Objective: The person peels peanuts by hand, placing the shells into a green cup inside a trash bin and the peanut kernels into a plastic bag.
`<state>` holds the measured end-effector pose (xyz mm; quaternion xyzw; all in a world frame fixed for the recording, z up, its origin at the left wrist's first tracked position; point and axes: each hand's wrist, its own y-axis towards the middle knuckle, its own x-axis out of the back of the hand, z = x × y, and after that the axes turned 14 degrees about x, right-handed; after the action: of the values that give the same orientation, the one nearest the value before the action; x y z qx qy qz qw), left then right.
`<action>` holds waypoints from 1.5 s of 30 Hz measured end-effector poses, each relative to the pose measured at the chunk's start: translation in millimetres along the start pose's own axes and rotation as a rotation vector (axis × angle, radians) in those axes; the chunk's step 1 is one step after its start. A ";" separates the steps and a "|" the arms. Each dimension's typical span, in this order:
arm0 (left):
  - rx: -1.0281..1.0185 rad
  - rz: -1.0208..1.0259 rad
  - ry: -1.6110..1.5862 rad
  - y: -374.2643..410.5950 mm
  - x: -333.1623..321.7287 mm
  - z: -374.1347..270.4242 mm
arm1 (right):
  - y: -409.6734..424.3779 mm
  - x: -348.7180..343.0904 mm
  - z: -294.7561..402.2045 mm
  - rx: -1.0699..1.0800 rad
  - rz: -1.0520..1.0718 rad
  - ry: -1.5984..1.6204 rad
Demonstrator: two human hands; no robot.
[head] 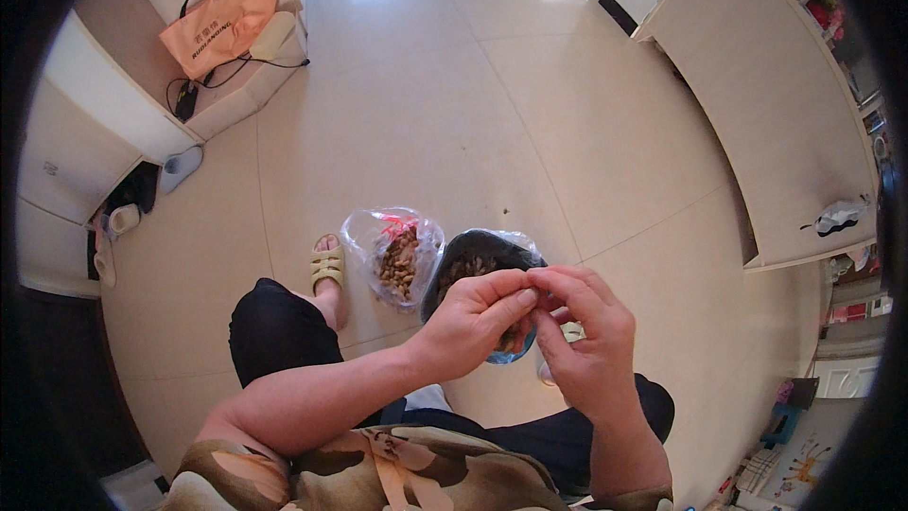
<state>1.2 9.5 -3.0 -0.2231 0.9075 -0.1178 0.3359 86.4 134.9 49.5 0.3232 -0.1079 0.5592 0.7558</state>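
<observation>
My left hand [482, 319] and my right hand [585, 319] meet at the fingertips above a dark-lined bin [434, 284]. Whatever lies between the fingertips is too small or too hidden to tell. Below the left palm, small brown pieces [508, 338] show, partly covered by the fingers. Brown shells or scraps lie in the bin [472, 270]. Just left of it, a clear plastic bag [362, 234] stands on the floor, holding what look like unshelled peanuts [399, 270] and something red.
My sandalled foot [327, 262] is beside the plastic bag. A pale cabinet [766, 99] runs along the right; at left are shelves with an orange bag [223, 25], a black cable [234, 71] and a slipper [181, 169]. Tiny crumbs [506, 211] dot the tiled floor.
</observation>
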 end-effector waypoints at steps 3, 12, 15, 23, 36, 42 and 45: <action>0.010 -0.020 0.000 -1.2 -1.7 -1.1 | -0.8 -0.5 -1.2 0.011 -0.004 -0.019; 0.079 0.000 0.014 -2.8 -3.2 -8.8 | -1.2 7.8 -5.0 -0.125 -0.091 0.253; 0.093 -0.057 0.048 -5.0 -6.6 -14.7 | -2.5 7.9 -5.5 -0.141 -0.109 0.298; -0.059 -0.156 0.199 -3.8 -4.4 -9.6 | 0.2 11.4 -2.4 -0.091 -0.071 0.176; -0.004 -0.135 0.157 -5.5 -3.9 -4.3 | -3.5 -2.5 -12.1 -0.115 -0.140 0.229; -0.219 -0.224 0.279 -1.7 -9.5 -0.8 | -2.5 -12.4 -15.5 -0.103 -0.236 0.286; -0.427 -0.343 0.530 2.6 -7.6 2.5 | -3.5 -18.0 -19.1 -0.133 -0.283 0.330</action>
<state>7.1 15.3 -1.5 -0.3987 0.9164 -0.0340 0.0109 79.5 132.0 24.1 0.1887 0.0268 0.4845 0.8538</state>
